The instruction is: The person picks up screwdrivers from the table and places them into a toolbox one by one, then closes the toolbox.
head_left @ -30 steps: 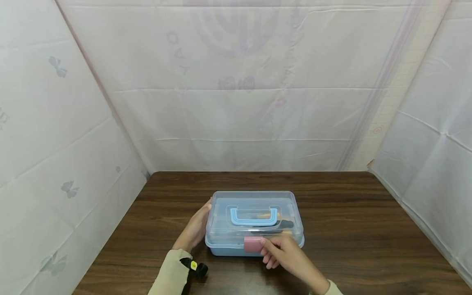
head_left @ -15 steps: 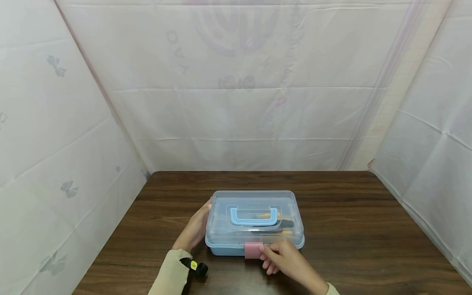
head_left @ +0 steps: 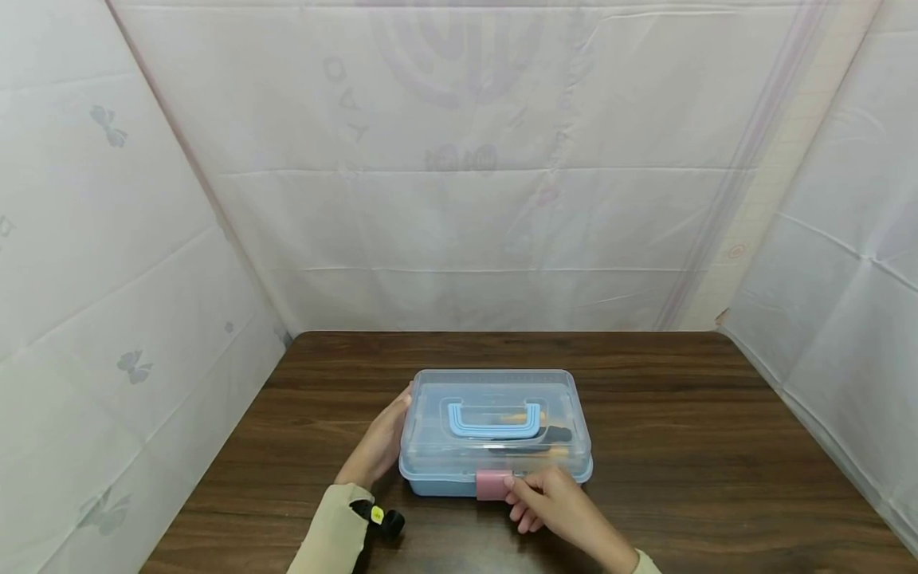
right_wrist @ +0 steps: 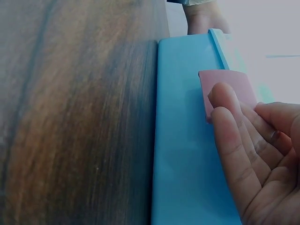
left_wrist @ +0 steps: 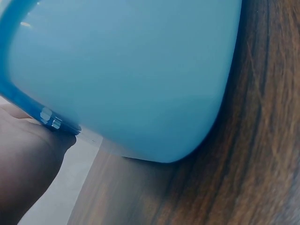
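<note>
A light-blue plastic box (head_left: 439,487) with a see-through lid (head_left: 495,388) sits near the middle of the table. The lid is down, and its blue handle (head_left: 493,431) lies folded flat. At the front hangs a pink latch (head_left: 492,485), whose right edge my right hand (head_left: 555,504) pinches with the thumb. In the right wrist view the pink latch (right_wrist: 220,78) shows between the thumb and fingers, its lower edge seemingly off the blue wall. My left hand (head_left: 382,442) rests against the box's left side; its fingertips are partly hidden by the box.
Through the lid, blurred orange and black items (head_left: 555,437) are visible. The dark wood table (head_left: 681,422) extends on both sides of the box. White printed sheets (head_left: 459,239) hang behind it and at both sides. A black strap (head_left: 376,514) circles the left sleeve.
The pink latch has come down and toward me at the box front, with my right hand moving slightly along with it. Both the left hand and the box stay in place.
</note>
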{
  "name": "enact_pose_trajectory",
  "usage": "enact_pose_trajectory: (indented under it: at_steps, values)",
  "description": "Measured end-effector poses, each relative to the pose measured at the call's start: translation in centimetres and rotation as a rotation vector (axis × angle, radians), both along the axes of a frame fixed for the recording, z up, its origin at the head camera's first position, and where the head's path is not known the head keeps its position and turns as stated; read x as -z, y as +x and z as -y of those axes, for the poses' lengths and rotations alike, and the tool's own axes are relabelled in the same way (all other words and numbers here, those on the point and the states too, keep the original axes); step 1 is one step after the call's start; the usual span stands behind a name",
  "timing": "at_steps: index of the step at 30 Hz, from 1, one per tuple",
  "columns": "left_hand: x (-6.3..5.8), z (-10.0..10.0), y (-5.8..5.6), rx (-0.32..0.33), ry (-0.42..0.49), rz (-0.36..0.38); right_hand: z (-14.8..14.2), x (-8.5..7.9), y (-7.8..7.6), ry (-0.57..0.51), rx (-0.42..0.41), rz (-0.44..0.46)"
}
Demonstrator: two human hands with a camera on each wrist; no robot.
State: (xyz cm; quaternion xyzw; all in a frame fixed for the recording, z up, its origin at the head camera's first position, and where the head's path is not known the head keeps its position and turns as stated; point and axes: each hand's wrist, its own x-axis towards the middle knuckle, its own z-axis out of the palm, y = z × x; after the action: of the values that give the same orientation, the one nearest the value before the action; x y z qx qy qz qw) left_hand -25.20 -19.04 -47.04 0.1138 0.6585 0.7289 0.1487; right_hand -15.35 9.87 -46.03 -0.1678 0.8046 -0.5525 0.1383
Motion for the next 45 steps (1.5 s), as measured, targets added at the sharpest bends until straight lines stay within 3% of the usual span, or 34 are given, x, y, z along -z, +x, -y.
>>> enact_pose_trajectory:
  at_steps: [9,29,36,45]
  values:
    - [0.0,0.0,-0.1,0.001,0.0,0.007,0.0,0.0,0.0,0.011,-0.005,-0.026]
    - [0.1,0.1,-0.1,-0.003,0.009,0.008,0.1,2.1,0.1,-0.03,-0.067,0.103]
    - [0.0,0.0,0.0,-0.001,0.015,0.003,0.3,2.8,0.1,-0.097,-0.098,0.205]
    - [0.0,0.0,0.1,-0.004,0.004,-0.004,-0.1,3.9,-0.4,-0.196,-0.198,0.302]
